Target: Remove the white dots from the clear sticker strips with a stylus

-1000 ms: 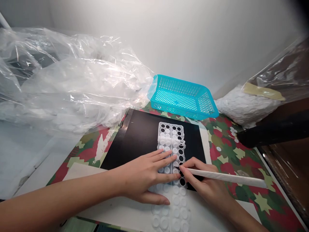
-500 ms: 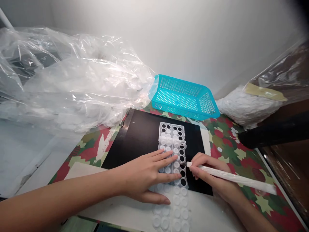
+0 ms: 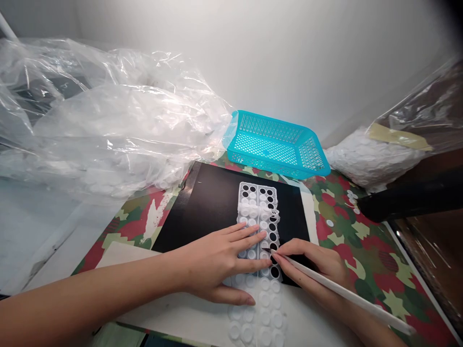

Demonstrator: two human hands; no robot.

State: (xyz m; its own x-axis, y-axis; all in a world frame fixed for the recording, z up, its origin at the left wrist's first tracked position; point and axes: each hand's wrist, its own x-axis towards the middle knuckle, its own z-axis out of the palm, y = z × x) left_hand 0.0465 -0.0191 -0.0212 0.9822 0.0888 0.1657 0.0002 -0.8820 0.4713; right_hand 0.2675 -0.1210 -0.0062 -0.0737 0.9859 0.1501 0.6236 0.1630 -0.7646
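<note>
A long strip of translucent white plastic (image 3: 258, 195) lies across a black board, with rows of round rings on it. Some rings show dark through their centres, while others are filled with white. My left hand (image 3: 220, 260) rests flat on the strip, fingers spread and palm down. Between thumb and fingers, my right hand (image 3: 318, 270) grips a slim white-handled craft knife (image 3: 347, 289). Its small dark pointed tip is at a ring just beyond my left index and middle fingertips. Some rings are hidden under my left hand.
The black board (image 3: 213, 202) lies over a white sheet (image 3: 144, 308) on a camouflage-patterned cover (image 3: 340, 241). Behind stands a blue basket (image 3: 264, 164). A large clear bag (image 3: 126, 120) fills the left; another bag of white pieces (image 3: 376, 159) and a black tube (image 3: 415, 197) are at right.
The right hand has moved left and slightly down, bringing the knife tip from the strip's right edge in to the rings. The handle now slopes more steeply. My left hand stays put.
</note>
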